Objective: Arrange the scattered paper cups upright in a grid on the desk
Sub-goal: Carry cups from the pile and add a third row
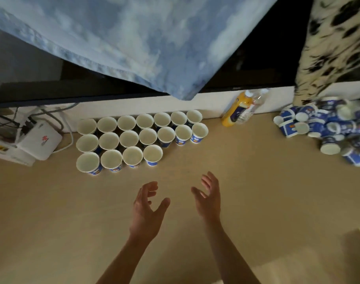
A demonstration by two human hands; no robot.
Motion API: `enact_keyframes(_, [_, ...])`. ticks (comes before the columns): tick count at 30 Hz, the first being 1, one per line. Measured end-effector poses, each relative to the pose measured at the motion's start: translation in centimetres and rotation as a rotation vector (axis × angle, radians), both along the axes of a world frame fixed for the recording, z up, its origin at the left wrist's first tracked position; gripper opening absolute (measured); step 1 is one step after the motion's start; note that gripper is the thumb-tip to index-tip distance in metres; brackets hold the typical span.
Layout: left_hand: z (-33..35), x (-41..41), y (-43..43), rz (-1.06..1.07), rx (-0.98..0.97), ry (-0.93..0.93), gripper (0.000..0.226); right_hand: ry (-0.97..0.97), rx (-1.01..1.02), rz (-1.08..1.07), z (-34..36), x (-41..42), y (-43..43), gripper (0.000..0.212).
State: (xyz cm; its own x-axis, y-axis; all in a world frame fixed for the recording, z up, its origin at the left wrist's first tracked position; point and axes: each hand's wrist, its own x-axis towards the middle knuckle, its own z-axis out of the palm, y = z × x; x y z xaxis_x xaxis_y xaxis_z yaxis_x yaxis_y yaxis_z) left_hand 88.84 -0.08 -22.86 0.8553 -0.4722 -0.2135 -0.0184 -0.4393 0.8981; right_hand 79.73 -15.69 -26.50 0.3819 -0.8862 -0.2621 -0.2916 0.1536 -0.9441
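grid (pixel 142 138): upright cups in three rows at the desk's (pixel 256 181) back edge; the front row stops short at four.
pile (pixel 326 128): loose cups heaped well right of the grid.
left hand (pixel 147 210): in front of the grid, fingers spread, holding nothing.
right hand (pixel 208 199): beside it, likewise spread and empty.
step: between placements, I judge.
next: fetch a cup from the pile — set it upright just right of the front row's last cup (pixel 152 155).

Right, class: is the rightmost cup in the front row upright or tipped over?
Upright. The rightmost front-row cup shows its round open mouth facing up, blue wall beneath, standing on the desk.
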Motion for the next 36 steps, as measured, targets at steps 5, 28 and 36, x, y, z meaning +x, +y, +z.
enact_keyframes(5, [3.9,-3.4,-5.6,-0.102,-0.093,-0.062,0.045,-0.130,-0.002,-0.113,4.2,-4.7,-2.0,0.068])
enact_keyframes(28, [13.4,-37.8,-28.9,-0.346,-0.360,-0.057,0.028,-0.436,0.005,-0.249,14.4,-39.3,-19.0,0.049])
enact_keyframes(36, [11.5,-41.2,-35.6,-0.420,-0.306,-0.015,0.024,-0.317,0.032,-0.281,12.0,-44.4,-24.3,0.044])
